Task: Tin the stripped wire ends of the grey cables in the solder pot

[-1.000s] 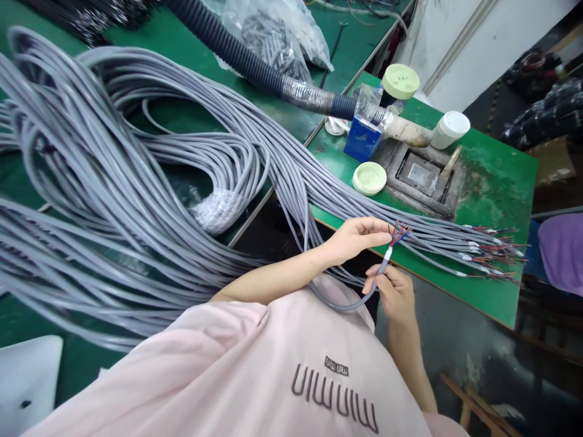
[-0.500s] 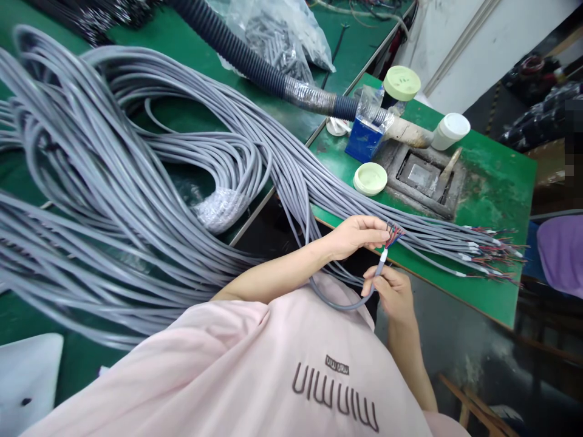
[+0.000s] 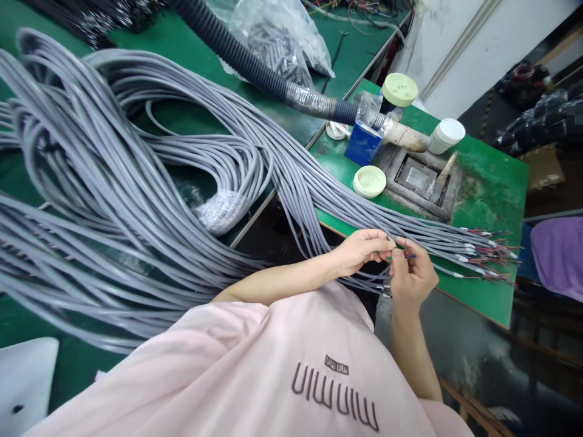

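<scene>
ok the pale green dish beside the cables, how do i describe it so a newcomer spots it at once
Go to the green table at the right of the view, where the blue box stands. Just in front of that box, beside the grey cables, is the pale green dish. Unlike the raised pale green lid farther back, it sits low with its hollow facing up.

Bright centre, dim right edge

A clear plastic bag [image 3: 283, 41] is partly hidden by a dark corrugated hose [image 3: 234, 51] (silvery along one stretch), while a white tub [image 3: 446, 137] is seen right of a blue box [image 3: 362, 144].
</scene>
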The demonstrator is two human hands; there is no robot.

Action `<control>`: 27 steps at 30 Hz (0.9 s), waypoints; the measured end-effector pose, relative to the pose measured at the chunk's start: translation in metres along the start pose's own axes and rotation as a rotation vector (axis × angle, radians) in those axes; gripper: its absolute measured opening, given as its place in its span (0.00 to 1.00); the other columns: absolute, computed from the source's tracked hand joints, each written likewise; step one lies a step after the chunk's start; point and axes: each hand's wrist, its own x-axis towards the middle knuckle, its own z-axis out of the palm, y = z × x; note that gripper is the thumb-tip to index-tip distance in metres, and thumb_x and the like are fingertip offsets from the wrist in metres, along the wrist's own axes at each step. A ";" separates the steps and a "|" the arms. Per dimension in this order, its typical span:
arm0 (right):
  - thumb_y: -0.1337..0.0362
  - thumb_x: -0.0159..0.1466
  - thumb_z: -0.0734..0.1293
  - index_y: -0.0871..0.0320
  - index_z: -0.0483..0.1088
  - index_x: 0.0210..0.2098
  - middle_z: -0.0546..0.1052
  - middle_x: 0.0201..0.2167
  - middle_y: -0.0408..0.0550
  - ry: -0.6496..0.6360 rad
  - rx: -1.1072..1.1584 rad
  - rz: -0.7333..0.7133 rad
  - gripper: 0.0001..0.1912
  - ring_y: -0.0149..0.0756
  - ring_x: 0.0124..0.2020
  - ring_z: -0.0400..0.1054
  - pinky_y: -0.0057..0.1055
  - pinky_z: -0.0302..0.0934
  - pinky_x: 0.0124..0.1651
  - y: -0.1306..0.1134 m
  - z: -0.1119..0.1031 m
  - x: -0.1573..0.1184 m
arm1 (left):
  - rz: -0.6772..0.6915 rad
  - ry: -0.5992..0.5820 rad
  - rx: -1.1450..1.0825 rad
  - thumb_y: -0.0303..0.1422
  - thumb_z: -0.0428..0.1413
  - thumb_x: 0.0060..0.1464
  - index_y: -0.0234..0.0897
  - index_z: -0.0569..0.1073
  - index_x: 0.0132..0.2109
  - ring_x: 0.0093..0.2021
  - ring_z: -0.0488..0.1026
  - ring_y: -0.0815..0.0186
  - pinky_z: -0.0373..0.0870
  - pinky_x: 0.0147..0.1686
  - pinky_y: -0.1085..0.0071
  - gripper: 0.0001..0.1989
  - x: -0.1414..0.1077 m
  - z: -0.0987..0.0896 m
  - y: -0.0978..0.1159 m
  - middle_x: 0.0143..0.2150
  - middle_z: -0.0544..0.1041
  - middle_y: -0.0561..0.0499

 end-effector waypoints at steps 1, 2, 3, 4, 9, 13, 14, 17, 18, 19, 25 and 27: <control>0.61 0.62 0.68 0.54 0.76 0.43 0.77 0.29 0.43 0.020 -0.049 -0.039 0.10 0.28 0.20 0.65 0.27 0.63 0.25 0.001 0.000 0.002 | 0.034 0.018 -0.002 0.37 0.68 0.42 0.31 0.70 0.28 0.24 0.67 0.77 0.62 0.29 0.77 0.16 0.000 0.001 0.000 0.24 0.72 0.56; 0.61 0.63 0.68 0.55 0.77 0.42 0.78 0.30 0.44 0.034 -0.082 -0.077 0.10 0.29 0.21 0.68 0.29 0.65 0.26 0.002 0.000 0.004 | 0.073 0.034 0.003 0.37 0.68 0.42 0.31 0.70 0.28 0.25 0.67 0.77 0.62 0.30 0.76 0.16 -0.001 0.002 0.000 0.25 0.73 0.55; 0.61 0.63 0.68 0.54 0.78 0.41 0.79 0.31 0.45 0.043 -0.107 -0.118 0.09 0.31 0.23 0.70 0.30 0.66 0.27 0.003 0.000 0.007 | 0.114 0.052 0.014 0.37 0.68 0.43 0.32 0.70 0.28 0.26 0.68 0.77 0.63 0.31 0.76 0.16 -0.001 0.002 0.000 0.26 0.73 0.55; 0.61 0.63 0.69 0.54 0.78 0.40 0.80 0.32 0.46 0.051 -0.129 -0.164 0.08 0.33 0.25 0.72 0.31 0.68 0.29 0.003 -0.001 0.010 | 0.155 0.070 0.028 0.37 0.68 0.43 0.32 0.70 0.28 0.26 0.68 0.76 0.63 0.31 0.75 0.16 -0.001 0.002 0.001 0.27 0.74 0.55; 0.64 0.62 0.69 0.54 0.79 0.35 0.80 0.30 0.45 0.034 -0.185 -0.327 0.04 0.36 0.30 0.75 0.33 0.69 0.34 -0.005 -0.002 0.029 | 0.271 0.093 0.078 0.40 0.68 0.43 0.32 0.72 0.29 0.27 0.67 0.76 0.63 0.32 0.75 0.17 0.002 -0.001 0.006 0.28 0.75 0.54; 0.64 0.63 0.69 0.54 0.78 0.35 0.80 0.30 0.44 -0.022 -0.159 -0.341 0.04 0.35 0.30 0.74 0.32 0.67 0.35 -0.014 0.005 0.044 | 0.232 0.094 0.044 0.42 0.68 0.42 0.32 0.73 0.32 0.26 0.67 0.76 0.64 0.32 0.75 0.18 0.004 -0.005 0.007 0.27 0.74 0.55; 0.64 0.63 0.69 0.54 0.78 0.35 0.79 0.29 0.43 -0.039 -0.164 -0.351 0.04 0.35 0.30 0.74 0.32 0.67 0.34 -0.017 0.007 0.049 | 0.220 0.097 0.031 0.43 0.68 0.43 0.32 0.73 0.33 0.26 0.68 0.76 0.64 0.32 0.75 0.19 0.004 -0.006 0.008 0.27 0.74 0.55; 0.61 0.64 0.68 0.56 0.76 0.31 0.77 0.26 0.43 -0.109 -0.204 -0.393 0.07 0.34 0.28 0.71 0.31 0.64 0.33 -0.022 0.014 0.068 | 0.245 0.086 0.083 0.44 0.66 0.46 0.33 0.73 0.34 0.26 0.68 0.75 0.66 0.32 0.75 0.18 0.003 -0.009 0.012 0.28 0.75 0.54; 0.61 0.64 0.67 0.56 0.75 0.29 0.75 0.25 0.42 -0.132 -0.219 -0.403 0.09 0.34 0.27 0.70 0.31 0.63 0.33 -0.023 0.017 0.076 | 0.293 0.085 0.158 0.45 0.64 0.48 0.33 0.73 0.35 0.27 0.69 0.75 0.66 0.32 0.74 0.18 0.002 -0.011 0.015 0.28 0.75 0.53; 0.60 0.64 0.67 0.57 0.74 0.27 0.74 0.23 0.42 -0.149 -0.236 -0.407 0.11 0.33 0.26 0.68 0.30 0.62 0.32 -0.024 0.019 0.086 | 0.369 0.097 0.269 0.44 0.63 0.50 0.33 0.74 0.35 0.28 0.70 0.73 0.67 0.33 0.73 0.17 0.000 -0.013 0.019 0.29 0.76 0.52; 0.58 0.61 0.67 0.58 0.70 0.21 0.65 0.18 0.40 -0.275 -0.402 -0.374 0.15 0.30 0.22 0.59 0.29 0.51 0.28 -0.011 0.036 0.152 | 0.998 0.402 1.125 0.36 0.56 0.59 0.37 0.76 0.35 0.35 0.73 0.66 0.66 0.43 0.63 0.08 -0.011 -0.049 0.049 0.33 0.80 0.49; 0.58 0.60 0.67 0.59 0.69 0.19 0.64 0.17 0.40 -0.352 -0.472 -0.365 0.16 0.30 0.22 0.58 0.30 0.49 0.28 -0.004 0.045 0.169 | 1.051 0.515 1.272 0.35 0.55 0.60 0.38 0.76 0.36 0.36 0.73 0.66 0.64 0.45 0.62 0.08 -0.009 -0.064 0.054 0.33 0.80 0.50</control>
